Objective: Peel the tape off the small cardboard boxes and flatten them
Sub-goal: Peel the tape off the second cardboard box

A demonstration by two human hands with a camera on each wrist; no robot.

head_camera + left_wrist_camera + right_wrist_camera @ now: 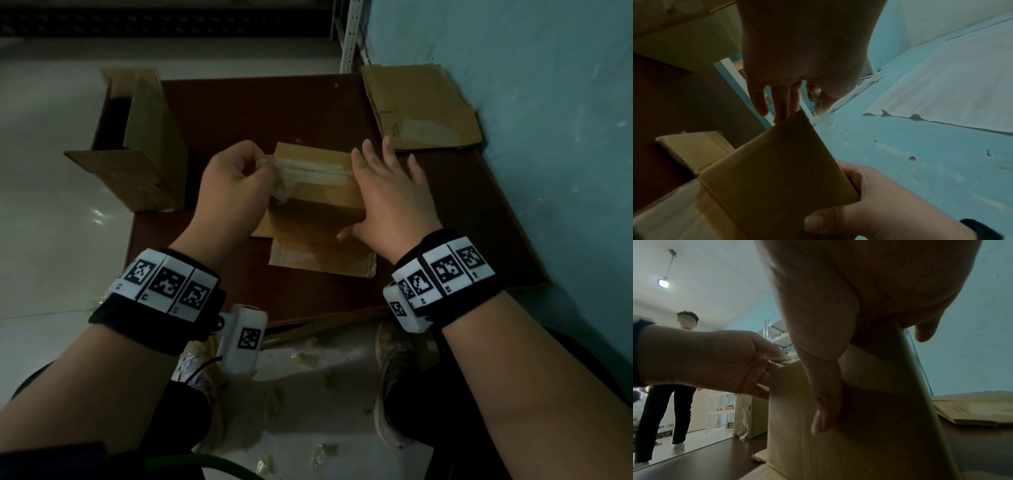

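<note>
Cardboard box sits mid-tabletop on a flattened piece of cardboard, between both hands. Left hand pinches the lifted end of clear tape at the box's left top edge. Right hand rests spread against the box's right side, fingers straight. An open carton stands left; a flattened box lies far right. Tape runs along the closed top seam.

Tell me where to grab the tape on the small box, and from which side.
Take the tape by its lifted left end, coming in from the box's left. That end is already free and pinched by the left hand, while the rest lies stuck along the top seam. The right hand braces the box's right side, so pulling leftward probably works best.
</note>
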